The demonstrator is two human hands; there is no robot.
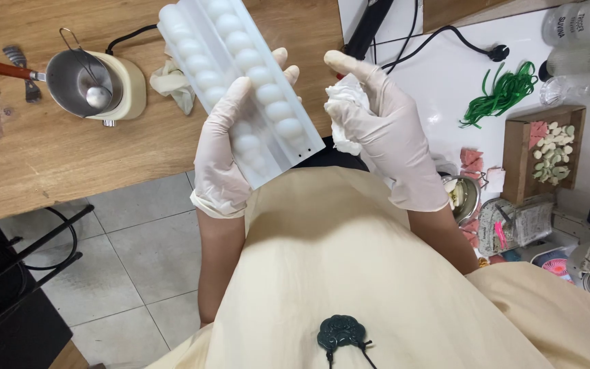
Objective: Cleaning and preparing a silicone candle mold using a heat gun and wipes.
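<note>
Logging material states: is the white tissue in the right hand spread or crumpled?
Crumpled: the tissue sits bunched into a wad inside the gloved right hand.

— How do we hold our left hand [223,147]?

— We raise it palm toward us in a white glove, fingers stretched upward and pressed flat, thumb wrapped round the front, gripping. The bare forearm rises from below, and the glove cuff bunches at the wrist.

— And our right hand [384,130]?

— Gloved too, just beside the left and apart from it. We curl its fingers inward and close them in a loose fist, thumb pointing up and left. Its forearm slants in from the lower right.
</note>
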